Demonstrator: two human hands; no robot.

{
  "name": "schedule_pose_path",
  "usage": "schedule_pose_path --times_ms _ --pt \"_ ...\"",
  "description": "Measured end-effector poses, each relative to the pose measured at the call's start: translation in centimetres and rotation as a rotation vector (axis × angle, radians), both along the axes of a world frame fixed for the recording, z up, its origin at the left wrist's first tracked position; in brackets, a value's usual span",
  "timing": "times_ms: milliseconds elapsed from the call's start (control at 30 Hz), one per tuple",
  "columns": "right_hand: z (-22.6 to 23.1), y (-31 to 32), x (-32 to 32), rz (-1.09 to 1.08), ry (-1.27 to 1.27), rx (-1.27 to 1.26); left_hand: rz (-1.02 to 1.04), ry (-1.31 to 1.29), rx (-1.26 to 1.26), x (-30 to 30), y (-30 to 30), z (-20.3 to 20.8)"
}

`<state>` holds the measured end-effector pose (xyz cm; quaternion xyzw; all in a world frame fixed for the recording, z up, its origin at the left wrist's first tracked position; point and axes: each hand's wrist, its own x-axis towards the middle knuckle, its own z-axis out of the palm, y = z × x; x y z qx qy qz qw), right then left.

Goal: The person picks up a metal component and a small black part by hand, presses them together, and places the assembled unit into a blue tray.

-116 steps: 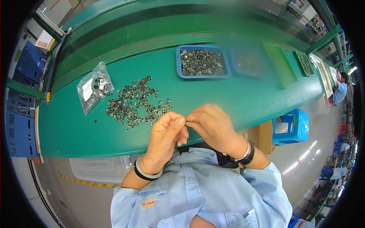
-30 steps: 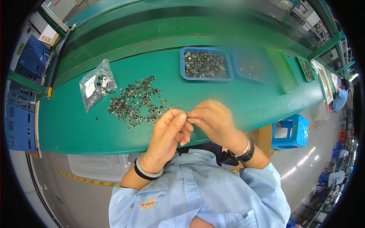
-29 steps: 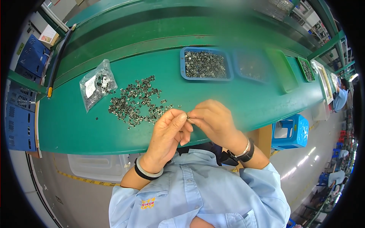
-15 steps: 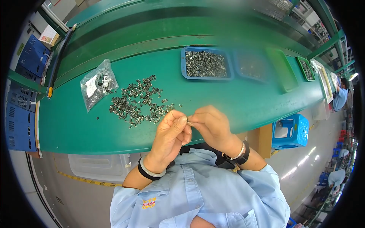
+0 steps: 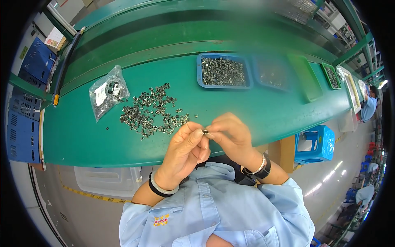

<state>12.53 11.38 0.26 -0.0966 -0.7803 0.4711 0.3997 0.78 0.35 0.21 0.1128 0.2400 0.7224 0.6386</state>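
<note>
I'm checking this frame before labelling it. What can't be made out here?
- Small metal part, head view: pinched between left hand and right hand; fingertips cover most of it, too small to tell its shape.
- Loose pile of parts: single pieces too small to tell apart.
- Tray beside the blue tray: contents blurred.
- Clear bag: contents unclear through the plastic.
- Far end of the green bench: bent and blurred at the rim.

A long green worktop [image 5: 263,111] carries a loose heap of small metal clips [image 5: 152,113], a clear plastic bag [image 5: 106,94] beside it, and a blue tray [image 5: 224,71] full of clips
</note>
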Motion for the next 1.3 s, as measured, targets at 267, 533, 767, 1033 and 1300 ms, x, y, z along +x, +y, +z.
schedule_pose_path --times_ms 267,533,767,1033,1300 --pt "0.1 0.3 -0.1 0.051 -0.001 0.080 -0.008 0.004 0.030 -0.2 -0.2 -0.6" --pt "0.0 0.2 -0.2 0.044 -0.013 0.080 -0.013 0.053 0.015 -0.5 -0.2 -0.3" --pt "1.6 3.7 -0.6 -0.097 -0.105 0.256 0.076 0.146 -0.081 -1.4 -0.8 -0.3" --pt "2.6 8.9 -2.2 -0.273 -0.412 0.454 0.143 0.076 -0.057 -2.9 -2.2 -1.5" --pt "0.9 3.0 -3.9 -0.043 -0.677 0.618 0.111 0.057 -0.061 -3.2 -2.1 -1.6"
